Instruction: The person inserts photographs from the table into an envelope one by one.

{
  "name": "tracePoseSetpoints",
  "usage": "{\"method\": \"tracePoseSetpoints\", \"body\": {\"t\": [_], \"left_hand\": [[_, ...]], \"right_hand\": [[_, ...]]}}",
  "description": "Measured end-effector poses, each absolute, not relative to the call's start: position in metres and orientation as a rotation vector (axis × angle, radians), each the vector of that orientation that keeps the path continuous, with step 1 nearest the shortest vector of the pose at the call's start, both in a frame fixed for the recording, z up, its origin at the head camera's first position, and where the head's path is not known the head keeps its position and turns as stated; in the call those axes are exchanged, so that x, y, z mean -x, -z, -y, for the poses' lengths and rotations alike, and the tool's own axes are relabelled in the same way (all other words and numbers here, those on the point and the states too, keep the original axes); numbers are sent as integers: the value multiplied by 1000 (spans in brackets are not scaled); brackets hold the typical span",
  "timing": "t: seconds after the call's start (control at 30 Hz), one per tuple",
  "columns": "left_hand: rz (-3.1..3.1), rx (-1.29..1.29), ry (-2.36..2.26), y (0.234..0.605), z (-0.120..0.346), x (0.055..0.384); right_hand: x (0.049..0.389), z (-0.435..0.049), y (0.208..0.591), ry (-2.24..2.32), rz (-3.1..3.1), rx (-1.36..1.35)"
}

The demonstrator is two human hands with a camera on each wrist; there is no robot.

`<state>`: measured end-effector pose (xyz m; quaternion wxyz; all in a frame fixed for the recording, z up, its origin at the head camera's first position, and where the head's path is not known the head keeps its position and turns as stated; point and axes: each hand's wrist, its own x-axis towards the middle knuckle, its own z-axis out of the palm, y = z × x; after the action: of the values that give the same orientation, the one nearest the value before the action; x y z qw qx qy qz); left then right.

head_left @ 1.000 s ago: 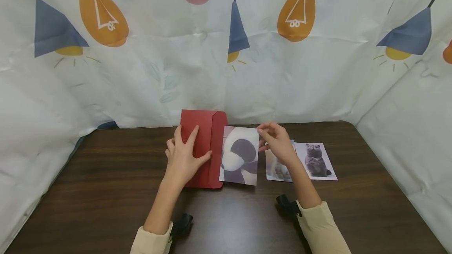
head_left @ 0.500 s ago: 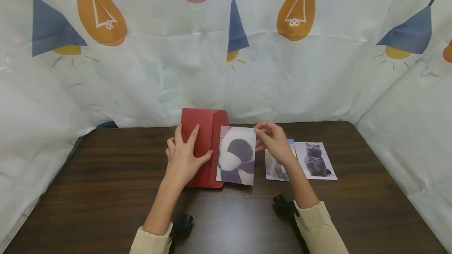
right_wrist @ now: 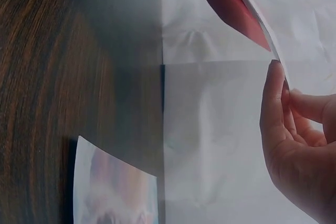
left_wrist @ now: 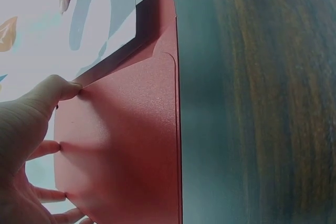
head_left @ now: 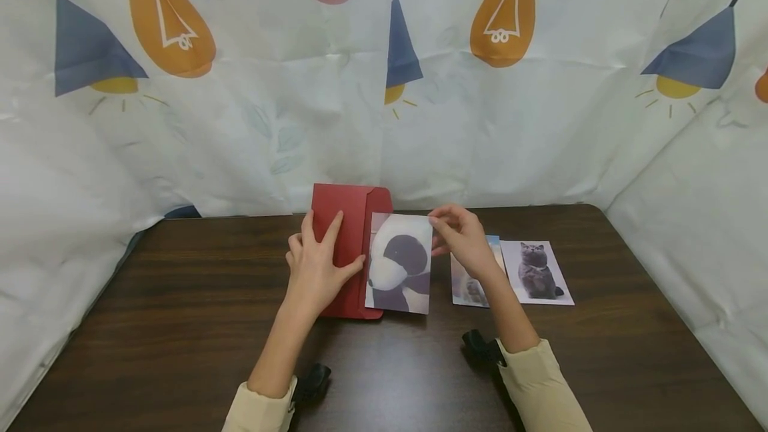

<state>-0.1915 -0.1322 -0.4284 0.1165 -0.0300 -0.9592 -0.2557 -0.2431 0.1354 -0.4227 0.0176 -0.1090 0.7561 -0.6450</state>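
A red envelope (head_left: 347, 285) lies on the table with its flap side facing right. My left hand (head_left: 318, 271) rests on it, fingers spread; in the left wrist view the thumb (left_wrist: 55, 88) touches the edge of its opening. My right hand (head_left: 463, 239) pinches the right edge of a photo card (head_left: 399, 262) showing a white and dark plush toy. The card's left edge overlaps the flap side of the envelope. How far it reaches inside is hard to tell. In the right wrist view, the card (right_wrist: 262, 24) appears edge-on between thumb and fingers.
Two more photo cards lie to the right: one with a grey cat (head_left: 537, 272), and a pastel one (head_left: 471, 289) partly under my right forearm. The dark wooden table (head_left: 180, 325) ends at a white printed curtain (head_left: 270, 119) behind.
My right hand has moved the plush-toy card slightly left, farther over the envelope's flap side. My left hand and the envelope have shifted slightly right in view.
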Motion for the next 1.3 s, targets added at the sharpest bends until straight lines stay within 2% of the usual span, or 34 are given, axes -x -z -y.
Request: {"method": "tracePoseSetpoints", "body": {"t": [1.3], "left_hand": [[2771, 124, 778, 427, 124, 188]], "right_hand": [[245, -128, 421, 2083, -2321, 274]]}}
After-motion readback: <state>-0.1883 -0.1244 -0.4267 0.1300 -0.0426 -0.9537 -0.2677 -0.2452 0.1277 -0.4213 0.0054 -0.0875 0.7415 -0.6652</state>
